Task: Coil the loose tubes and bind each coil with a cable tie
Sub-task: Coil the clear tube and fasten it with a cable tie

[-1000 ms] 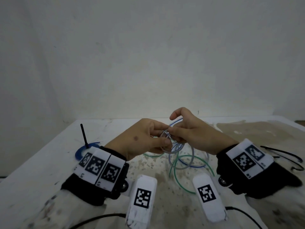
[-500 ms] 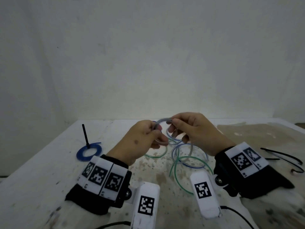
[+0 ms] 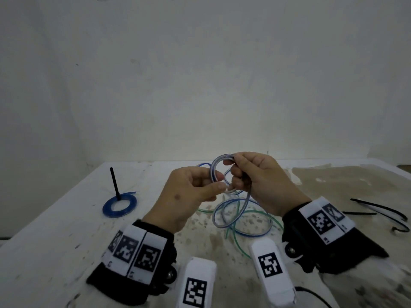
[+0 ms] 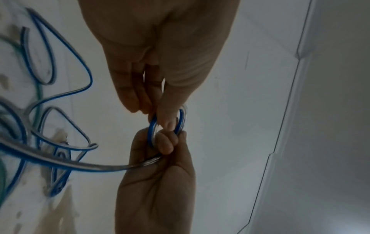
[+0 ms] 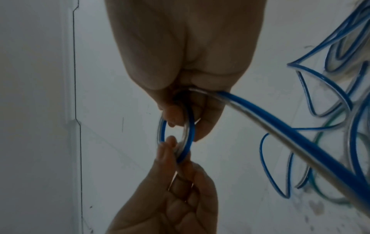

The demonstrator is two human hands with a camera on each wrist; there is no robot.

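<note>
A clear tube with a blue stripe is wound into a small coil (image 3: 214, 168) held up above the table between both hands. My left hand (image 3: 219, 182) pinches the coil's near side between thumb and fingers (image 4: 167, 121). My right hand (image 3: 233, 168) grips the far side, and the tube's free length (image 5: 280, 125) runs out of its palm down to loose blue loops (image 3: 240, 216) on the table. A green tube (image 3: 235, 241) lies tangled under those loops.
A finished blue coil (image 3: 119, 204) bound with an upright black cable tie (image 3: 115, 182) lies at the left. Loose black cable ties (image 3: 382, 211) lie at the right. The white table (image 3: 55, 230) is stained brown in places; a wall stands close behind.
Both hands have lifted the coil higher off the table. The right hand has turned its grip over the top of the coil, and the loop has grown rounder.
</note>
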